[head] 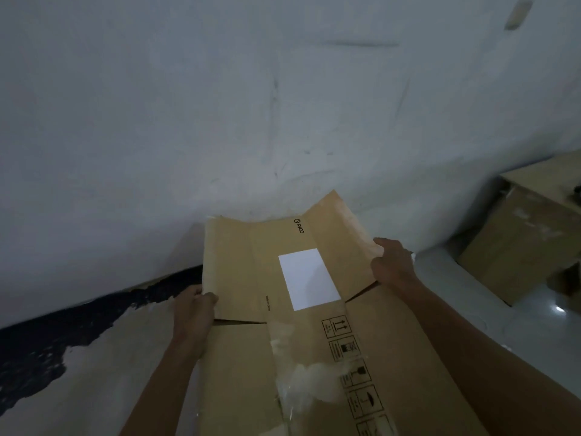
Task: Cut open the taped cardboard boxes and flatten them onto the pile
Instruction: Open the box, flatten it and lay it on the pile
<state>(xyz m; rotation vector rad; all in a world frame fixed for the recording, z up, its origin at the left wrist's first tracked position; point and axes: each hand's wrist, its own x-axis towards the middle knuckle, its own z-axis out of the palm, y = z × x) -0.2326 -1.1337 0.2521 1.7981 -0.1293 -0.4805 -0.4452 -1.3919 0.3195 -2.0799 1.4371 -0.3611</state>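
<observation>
Flattened cardboard box point(239, 272), printed "PICO", blank white label point(308, 278); left hand point(193, 305) and right hand point(393, 262) grips clamped on opposite flap edges; wall point(220, 105) just beyond.

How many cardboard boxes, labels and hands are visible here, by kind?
Flattened cardboard box, held at both edges: 1
Upright cardboard boxes by the wall: at least 1; the dim stack blurs any seams
White label: 1
Hands, left hand and right hand: 2
Total: 5

"PICO" printed on cardboard box point(239, 265); handling symbols lower down.
</observation>
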